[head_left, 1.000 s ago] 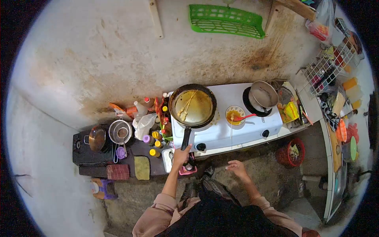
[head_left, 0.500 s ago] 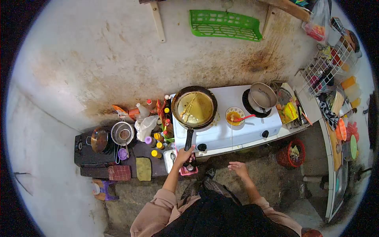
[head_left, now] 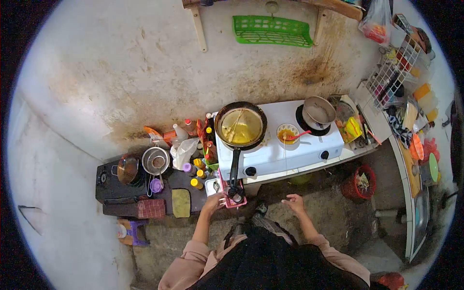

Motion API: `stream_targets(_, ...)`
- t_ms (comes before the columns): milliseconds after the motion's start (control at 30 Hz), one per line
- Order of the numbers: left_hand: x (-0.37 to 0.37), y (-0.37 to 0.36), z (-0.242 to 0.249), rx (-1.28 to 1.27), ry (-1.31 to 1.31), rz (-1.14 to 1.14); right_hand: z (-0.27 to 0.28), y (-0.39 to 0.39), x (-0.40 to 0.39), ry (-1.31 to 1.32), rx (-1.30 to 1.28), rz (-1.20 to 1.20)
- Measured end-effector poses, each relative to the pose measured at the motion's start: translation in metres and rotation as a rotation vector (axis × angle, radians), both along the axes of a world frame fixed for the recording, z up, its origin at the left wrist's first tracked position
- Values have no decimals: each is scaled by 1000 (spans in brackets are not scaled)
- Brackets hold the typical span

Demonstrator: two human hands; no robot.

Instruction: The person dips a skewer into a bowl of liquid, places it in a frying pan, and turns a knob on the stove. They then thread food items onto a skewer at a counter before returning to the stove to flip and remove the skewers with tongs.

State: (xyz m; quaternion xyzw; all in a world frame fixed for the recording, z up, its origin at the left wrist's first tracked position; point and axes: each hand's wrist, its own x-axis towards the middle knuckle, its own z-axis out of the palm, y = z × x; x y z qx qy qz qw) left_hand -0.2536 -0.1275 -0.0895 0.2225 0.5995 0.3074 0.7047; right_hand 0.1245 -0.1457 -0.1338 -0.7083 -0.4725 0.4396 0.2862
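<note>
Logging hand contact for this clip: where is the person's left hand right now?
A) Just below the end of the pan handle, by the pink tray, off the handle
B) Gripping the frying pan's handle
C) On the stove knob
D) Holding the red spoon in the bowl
A: the left hand sits by the pink tray, below the end of the frying pan handle, apparently not gripping it.

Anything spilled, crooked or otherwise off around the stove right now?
The long black handle of the black frying pan of yellow oil juts past the front edge of the white two-burner stove, easy to knock. The left hand is just below its end, not gripping it. The wall behind is heavily grease-stained. No fresh spill shows.
</note>
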Motion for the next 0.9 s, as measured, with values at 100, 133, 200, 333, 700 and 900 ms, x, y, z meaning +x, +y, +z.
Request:
stream_targets(100, -7, -40, -24, 66, 97, -55, -83, -33, 28, 58, 13, -63)
stream_targets(133, -14, -55, -62, 162, 282, -152, -111, -45, 40, 109, 10, -83)
stream_targets(200, -23, -77, -121, 357, 650, -352, -206, -84, 93, 394, -156, -108)
stream_targets(333, 11, -108, -63, -11, 712, -380, -209, -134, 111, -69, -293, 275)
stream_targets(700, 48, -105, -165, 214, 731, -982, -158, -187, 125, 26, -272, 121)
stream_targets(900, 140, -66, -42, 322, 1031, -1223, -98, -165, 151, -327, -212, 160)
